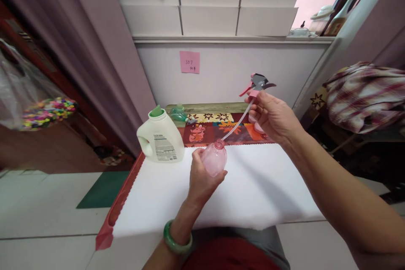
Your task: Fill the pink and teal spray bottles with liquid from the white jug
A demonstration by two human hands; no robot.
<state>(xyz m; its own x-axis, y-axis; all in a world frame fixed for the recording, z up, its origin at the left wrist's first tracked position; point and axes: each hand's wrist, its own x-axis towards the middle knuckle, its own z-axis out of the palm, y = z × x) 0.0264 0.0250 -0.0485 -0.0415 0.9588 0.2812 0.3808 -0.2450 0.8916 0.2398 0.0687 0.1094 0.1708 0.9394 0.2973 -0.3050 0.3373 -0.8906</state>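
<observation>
My left hand (pixel 204 177) is wrapped around a round, translucent pink spray bottle (pixel 214 161), tilted with its open neck facing up. Above it and to the right, my right hand (pixel 274 114) pinches a grey and pink trigger spray head (pixel 257 84) by its pink collar. From the collar a clear dip tube (pixel 238 121) slants down to the left, its lower end at the bottle's mouth. Whether the tip is inside the mouth I cannot tell. Left of my hands stands a big white jug (pixel 166 139) with a handle, a label and a green opening.
A white cloth (pixel 152 194) covers the near part of the table, over a red patterned tablecloth (pixel 202 133). Behind the jug lies a green translucent bottle (pixel 179 112). Pink things (pixel 257 125) sit partly hidden behind my right hand. A pink note (pixel 190 62) is on the wall.
</observation>
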